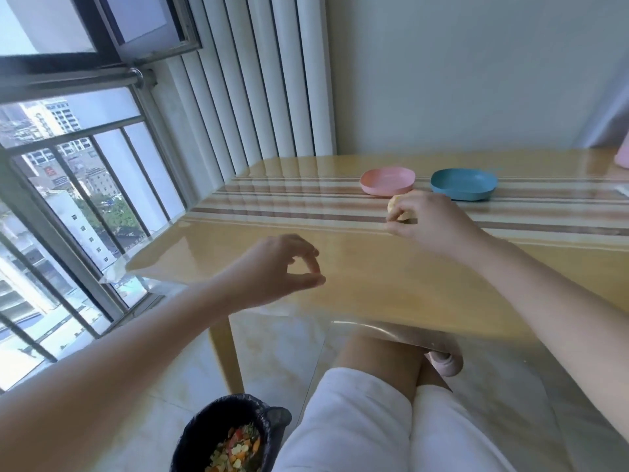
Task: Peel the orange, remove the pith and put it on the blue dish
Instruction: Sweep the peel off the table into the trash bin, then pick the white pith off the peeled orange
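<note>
Right grip (432,226) curls round the peeled orange (399,207) above the worktop (374,277), near the blue dish (463,185); left grip (279,267) hovers, thumb and forefinger tips pressed together, whether on anything cannot be told.

- My right hand (432,221) hides most of the orange (394,202); only a pale patch shows past my fingers (418,204).
- On my left hand (272,267), thumb and forefinger tips meet; whether they pinch anything is too small and blurred to tell.
- The black bin (204,424), near left, is cut off by the bottom edge.
- A pink thing (623,155) at the desk's (374,284) far right is cut off; I cannot tell what it is.
</note>
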The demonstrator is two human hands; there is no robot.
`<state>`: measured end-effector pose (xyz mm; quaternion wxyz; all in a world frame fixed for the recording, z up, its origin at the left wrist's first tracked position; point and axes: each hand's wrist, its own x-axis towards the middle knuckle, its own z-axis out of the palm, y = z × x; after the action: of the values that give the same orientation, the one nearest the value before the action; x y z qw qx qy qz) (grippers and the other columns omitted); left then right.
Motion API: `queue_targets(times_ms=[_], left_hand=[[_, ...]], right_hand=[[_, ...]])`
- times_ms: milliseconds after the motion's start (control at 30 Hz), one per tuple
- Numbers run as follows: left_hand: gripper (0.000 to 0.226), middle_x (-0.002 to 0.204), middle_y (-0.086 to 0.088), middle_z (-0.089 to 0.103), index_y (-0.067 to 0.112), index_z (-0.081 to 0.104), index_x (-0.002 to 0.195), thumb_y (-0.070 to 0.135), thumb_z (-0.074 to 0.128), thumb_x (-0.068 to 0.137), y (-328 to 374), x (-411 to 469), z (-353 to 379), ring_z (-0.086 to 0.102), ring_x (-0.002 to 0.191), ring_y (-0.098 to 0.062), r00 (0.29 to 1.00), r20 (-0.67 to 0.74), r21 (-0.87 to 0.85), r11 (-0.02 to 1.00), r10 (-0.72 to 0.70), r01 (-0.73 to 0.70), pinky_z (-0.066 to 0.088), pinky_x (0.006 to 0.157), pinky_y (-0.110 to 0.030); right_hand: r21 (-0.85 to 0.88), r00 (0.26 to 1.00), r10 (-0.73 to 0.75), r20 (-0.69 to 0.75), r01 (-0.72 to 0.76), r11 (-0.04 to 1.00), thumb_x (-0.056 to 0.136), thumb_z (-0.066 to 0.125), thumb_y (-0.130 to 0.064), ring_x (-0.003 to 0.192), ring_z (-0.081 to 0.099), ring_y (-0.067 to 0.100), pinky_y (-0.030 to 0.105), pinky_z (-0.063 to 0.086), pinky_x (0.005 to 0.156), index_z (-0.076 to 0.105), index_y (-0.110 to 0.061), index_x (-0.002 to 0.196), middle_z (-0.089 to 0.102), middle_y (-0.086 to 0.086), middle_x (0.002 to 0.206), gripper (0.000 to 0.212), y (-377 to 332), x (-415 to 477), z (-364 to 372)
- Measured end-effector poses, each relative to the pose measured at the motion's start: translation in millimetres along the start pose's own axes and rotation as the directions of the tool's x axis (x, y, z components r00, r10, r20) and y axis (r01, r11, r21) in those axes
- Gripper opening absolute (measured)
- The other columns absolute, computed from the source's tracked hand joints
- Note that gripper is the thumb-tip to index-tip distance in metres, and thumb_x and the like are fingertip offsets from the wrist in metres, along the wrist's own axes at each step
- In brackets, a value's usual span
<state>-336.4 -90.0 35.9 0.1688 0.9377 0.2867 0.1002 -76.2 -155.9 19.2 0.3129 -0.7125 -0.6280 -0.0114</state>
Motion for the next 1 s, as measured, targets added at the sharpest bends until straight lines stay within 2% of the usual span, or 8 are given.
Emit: queue_targets(times_ms=[133,233,300,467,533,633,767,1000], left_hand=[[0.008,0.112,0.012,0.065,0.024,0.071,0.094,0.029,0.068,0.089,20,61,-4,0.059,0.106,-0.005,0.996,-0.034,-0.047,0.995,0.086,-0.088,0.049,0.094,-0.024],[0.008,0.105,0.010,0.070,0.024,0.073,0.093,0.028,0.069,0.087,25,108,0,0.062,0.105,-0.005,0.997,-0.005,-0.090,0.993,0.071,-0.071,0.050,0.097,-0.034],[0.007,0.104,0.008,0.071,0.025,0.072,0.092,0.028,0.070,0.087,24,137,6,0.064,0.103,-0.007,0.999,0.003,-0.107,0.993,0.050,-0.049,0.051,0.095,-0.036],[0.020,0.107,0.007,0.066,0.018,0.068,0.105,0.025,0.071,0.086,17,203,39,0.063,0.109,-0.014,0.997,-0.013,-0.224,0.972,-0.075,0.071,0.050,0.089,-0.030],[0.040,0.123,0.005,0.061,0.018,0.061,0.120,0.032,0.073,0.084,13,223,55,0.057,0.115,-0.015,0.982,-0.075,-0.281,0.949,-0.171,0.144,0.046,0.089,-0.030],[0.069,0.131,0.003,0.055,0.017,0.050,0.132,0.044,0.079,0.075,9,243,74,0.053,0.116,-0.016,0.965,-0.129,-0.281,0.942,-0.227,0.184,0.043,0.090,-0.029],[0.081,0.132,-0.001,0.050,0.020,0.045,0.134,0.051,0.081,0.068,9,256,91,0.050,0.117,-0.020,0.961,-0.253,-0.134,0.987,-0.115,0.083,0.044,0.095,-0.035],[0.073,0.122,0.011,0.052,0.027,0.046,0.125,0.054,0.078,0.066,2,262,113,0.047,0.114,-0.017,0.972,-0.224,-0.123,0.991,-0.078,0.051,0.030,0.094,-0.031]], right_hand=[[-0.081,0.981,0.189,0.039,-0.186,0.979,0.088,0.066,-0.027,0.093,0.056,0.020,0.030,0.041,0.074,0.068,-0.018,0.102,0.060,-0.001,0.101,0.016,37,0,-33],[-0.082,0.965,0.260,0.037,-0.256,0.963,0.088,0.065,-0.018,0.087,0.063,0.022,0.033,0.048,0.078,0.072,-0.013,0.094,0.070,0.002,0.094,0.010,66,1,-49],[-0.083,0.958,0.285,0.031,-0.282,0.956,0.087,0.066,-0.018,0.074,0.062,0.021,0.031,0.048,0.069,0.074,-0.010,0.084,0.071,0.005,0.080,0.011,83,5,-55],[-0.048,0.928,0.371,0.049,-0.368,0.928,0.091,0.062,-0.029,0.050,0.031,0.016,0.028,0.021,0.048,0.069,0.001,0.080,0.040,0.004,0.055,0.032,114,26,-52],[-0.061,0.924,0.376,0.071,-0.372,0.926,0.095,0.056,-0.023,0.053,0.039,0.012,0.021,0.025,0.046,0.070,-0.002,0.088,0.045,-0.005,0.057,0.026,124,36,-43],[-0.035,0.922,0.376,0.087,-0.375,0.927,0.096,0.051,-0.017,0.083,0.057,0.013,0.022,0.040,0.065,0.069,-0.015,0.103,0.060,-0.010,0.084,0.019,134,48,-30],[0.040,0.919,0.383,0.088,-0.388,0.921,0.093,0.041,0.001,0.105,0.060,0.014,0.026,0.046,0.090,0.069,-0.017,0.109,0.066,-0.004,0.110,0.037,142,57,-6],[0.188,0.955,0.293,-0.041,-0.280,0.941,0.094,0.049,0.001,0.091,0.062,-0.003,0.001,0.040,0.077,0.074,-0.020,0.099,0.070,-0.014,0.094,0.033,145,51,16]])
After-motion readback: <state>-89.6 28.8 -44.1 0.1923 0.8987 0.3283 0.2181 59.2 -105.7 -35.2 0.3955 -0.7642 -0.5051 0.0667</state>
